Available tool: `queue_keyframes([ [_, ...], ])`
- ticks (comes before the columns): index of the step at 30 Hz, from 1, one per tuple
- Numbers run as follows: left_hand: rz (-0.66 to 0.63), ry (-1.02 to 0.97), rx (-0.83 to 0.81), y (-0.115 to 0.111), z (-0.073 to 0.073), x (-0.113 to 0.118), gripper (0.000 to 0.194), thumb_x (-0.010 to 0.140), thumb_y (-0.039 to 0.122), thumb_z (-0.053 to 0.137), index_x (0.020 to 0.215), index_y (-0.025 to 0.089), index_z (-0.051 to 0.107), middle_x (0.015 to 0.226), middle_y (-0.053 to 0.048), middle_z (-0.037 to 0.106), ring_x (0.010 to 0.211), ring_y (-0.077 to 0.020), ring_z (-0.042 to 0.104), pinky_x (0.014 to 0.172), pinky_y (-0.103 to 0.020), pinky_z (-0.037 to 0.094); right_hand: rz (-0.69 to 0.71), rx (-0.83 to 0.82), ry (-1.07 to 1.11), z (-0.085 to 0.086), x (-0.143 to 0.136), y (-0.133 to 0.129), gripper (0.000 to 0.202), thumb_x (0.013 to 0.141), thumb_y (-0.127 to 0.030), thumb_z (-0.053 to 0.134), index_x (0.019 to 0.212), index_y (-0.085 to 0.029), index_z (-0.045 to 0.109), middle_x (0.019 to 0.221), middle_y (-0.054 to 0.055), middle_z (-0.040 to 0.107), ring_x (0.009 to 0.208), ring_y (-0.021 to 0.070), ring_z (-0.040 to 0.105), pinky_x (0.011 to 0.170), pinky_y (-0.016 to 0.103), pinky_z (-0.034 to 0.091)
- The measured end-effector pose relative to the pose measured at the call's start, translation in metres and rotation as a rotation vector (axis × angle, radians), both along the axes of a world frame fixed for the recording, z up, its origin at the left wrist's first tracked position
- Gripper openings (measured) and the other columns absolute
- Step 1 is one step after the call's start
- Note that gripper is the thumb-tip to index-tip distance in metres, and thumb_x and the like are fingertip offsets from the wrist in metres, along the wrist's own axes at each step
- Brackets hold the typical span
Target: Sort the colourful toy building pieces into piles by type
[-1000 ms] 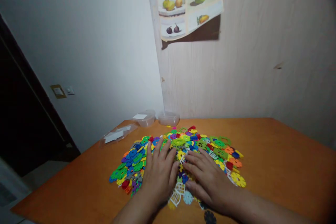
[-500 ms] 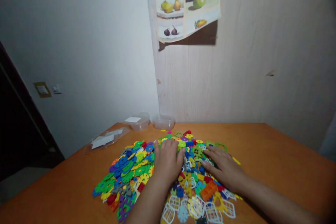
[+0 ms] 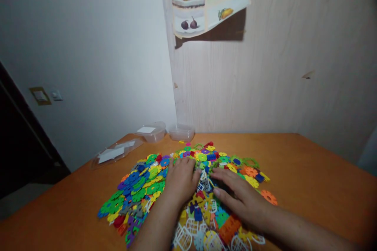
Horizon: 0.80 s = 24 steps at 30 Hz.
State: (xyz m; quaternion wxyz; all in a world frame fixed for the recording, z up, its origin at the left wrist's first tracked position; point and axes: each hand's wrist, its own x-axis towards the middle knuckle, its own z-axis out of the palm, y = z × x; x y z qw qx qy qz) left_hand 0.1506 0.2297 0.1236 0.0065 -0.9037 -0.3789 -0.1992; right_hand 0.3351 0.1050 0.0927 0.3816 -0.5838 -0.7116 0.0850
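A heap of colourful plastic building pieces spreads over the table under both hands. My left hand (image 3: 181,182) lies palm down on the middle of it, fingers stretched forward and thumb apart. To its right, my right hand (image 3: 240,196) reaches in from the side, open, its fingertips beside white lattice window pieces (image 3: 204,182) in the gap between the hands. Notched flower discs, such as a green one (image 3: 113,205), pile up on the left. An orange brick (image 3: 229,228) sits below my right hand. What lies under the palms is hidden.
Clear plastic tubs (image 3: 182,132) stand at the back of the orange table (image 3: 309,188), by the wall. Transparent lids with white labels (image 3: 111,154) lie at the left edge. A fruit picture (image 3: 188,8) hangs on the wall.
My right hand has moved left through the pieces, toward my left hand. Orange and yellow discs now show beyond its wrist. The camera view has shifted slightly.
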Motion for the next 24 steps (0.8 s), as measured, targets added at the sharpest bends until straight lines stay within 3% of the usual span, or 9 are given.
queue_keyframes([
  [3, 0.045, 0.049, 0.007, 0.001, 0.006, -0.002, 0.026, 0.096, 0.038, 0.051, 0.108, 0.022, 0.068, 0.117, -0.012, 0.069, 0.114, -0.0321, 0.06, 0.107, -0.055, 0.035, -0.018, 0.003, 0.147, 0.015, 0.005, 0.006, 0.043, 0.1, -0.05, 0.047, 0.125, -0.022, 0.068, 0.127, 0.011, 0.069, 0.118, 0.0263, 0.063, 0.104, 0.047, 0.05],
  [7, 0.101, 0.099, 0.035, 0.001, 0.013, -0.004, 0.021, 0.094, 0.033, 0.051, 0.098, 0.02, 0.068, 0.109, -0.013, 0.071, 0.109, -0.0335, 0.062, 0.104, -0.054, 0.038, -0.15, -0.011, 0.304, 0.028, 0.032, 0.011, 0.045, 0.1, -0.054, 0.045, 0.116, -0.022, 0.072, 0.112, 0.009, 0.074, 0.107, 0.0257, 0.066, 0.094, 0.042, 0.053],
  [12, 0.116, 0.094, 0.032, -0.001, 0.016, -0.003, 0.019, 0.092, 0.027, 0.05, 0.094, 0.021, 0.068, 0.105, -0.013, 0.071, 0.105, -0.0324, 0.063, 0.099, -0.05, 0.041, -0.222, -0.068, 0.246, 0.014, 0.058, 0.01, 0.04, 0.098, -0.051, 0.049, 0.108, -0.021, 0.073, 0.105, 0.008, 0.074, 0.099, 0.0254, 0.067, 0.087, 0.04, 0.054],
  [18, -0.088, -0.112, -0.047, -0.005, 0.017, 0.003, 0.029, 0.1, 0.031, 0.041, 0.104, 0.023, 0.069, 0.106, -0.008, 0.072, 0.102, -0.0254, 0.064, 0.092, -0.039, 0.045, -0.137, -0.05, 0.008, -0.001, 0.035, 0.007, 0.029, 0.093, -0.032, 0.053, 0.112, -0.022, 0.073, 0.111, 0.008, 0.074, 0.104, 0.027, 0.065, 0.093, 0.046, 0.052],
  [21, -0.223, -0.173, -0.125, -0.012, 0.016, 0.006, 0.03, 0.101, 0.037, 0.042, 0.105, 0.025, 0.07, 0.105, -0.006, 0.072, 0.101, -0.0235, 0.064, 0.088, -0.036, 0.047, -0.085, -0.075, 0.113, 0.004, 0.023, 0.005, 0.029, 0.091, -0.029, 0.052, 0.109, -0.023, 0.074, 0.11, 0.007, 0.074, 0.103, 0.0251, 0.067, 0.093, 0.043, 0.053],
  [24, -0.31, -0.163, -0.165, -0.018, 0.014, 0.007, 0.031, 0.094, 0.047, 0.054, 0.112, 0.026, 0.069, 0.109, -0.005, 0.073, 0.104, -0.0253, 0.064, 0.092, -0.038, 0.047, -0.06, -0.135, 0.315, 0.009, 0.026, 0.006, 0.029, 0.093, -0.035, 0.05, 0.105, -0.022, 0.073, 0.102, 0.005, 0.075, 0.096, 0.0232, 0.068, 0.086, 0.039, 0.055],
])
